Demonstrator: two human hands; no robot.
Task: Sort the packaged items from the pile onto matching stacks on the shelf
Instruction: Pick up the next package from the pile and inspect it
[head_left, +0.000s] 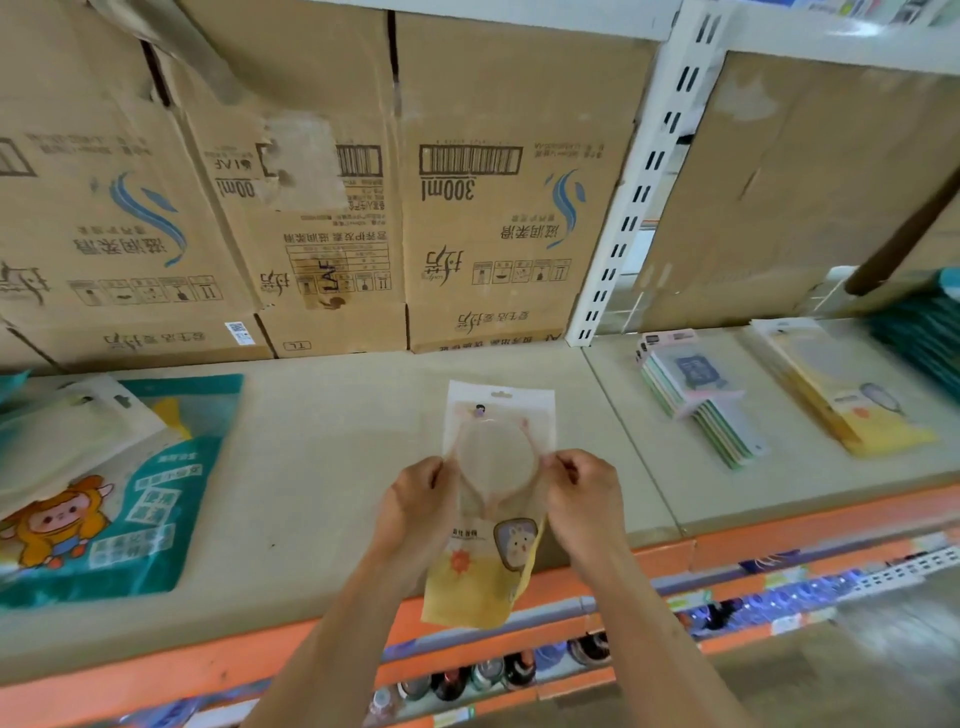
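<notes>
The left grip (421, 493) pinches the left edge of a yellow-bottomed packet (493, 504) and the right grip (582, 488) pinches its right edge, fingers curled tight at mid-height. The packet hangs between them over the shelf (337, 441) front. It looks light, thin and floppy, its film probably slick, so holding the edges beside the round insert seems sound. A matching yellow stack (857, 410) lies well right of the right grip, and the pile (104, 493) lies left of the left grip.
</notes>
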